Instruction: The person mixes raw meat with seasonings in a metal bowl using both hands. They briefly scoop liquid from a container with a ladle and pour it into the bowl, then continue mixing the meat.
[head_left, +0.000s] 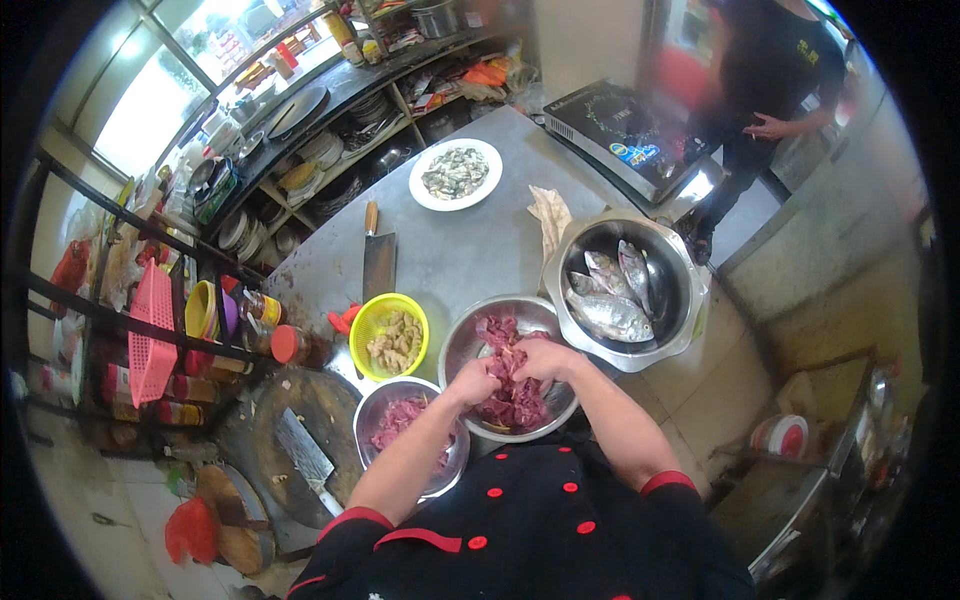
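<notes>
Both of my hands are inside a wide stainless steel bowl (459, 337) of raw dark red meat (517, 409). My left hand (472, 382) grips meat from the left side. Opposite it, my right hand (546, 360) has its fingers curled into the same pile, and some fingertips are hidden by the meat. Thin yellowish strips show among the pieces. Under my left forearm stands a smaller bowl (360, 435) holding paler red meat (401, 420). A yellow plastic basket (358, 341) with ginger (397, 341) sits just beyond it.
A steel basin (682, 300) holds several whole fish (611, 311) at right. Cleavers lie on the steel table (337, 247) (381, 262) and round chopping block (262, 450). Farther back are a white plate (420, 187) and an induction cooker (607, 135). A person (780, 75) stands at upper right.
</notes>
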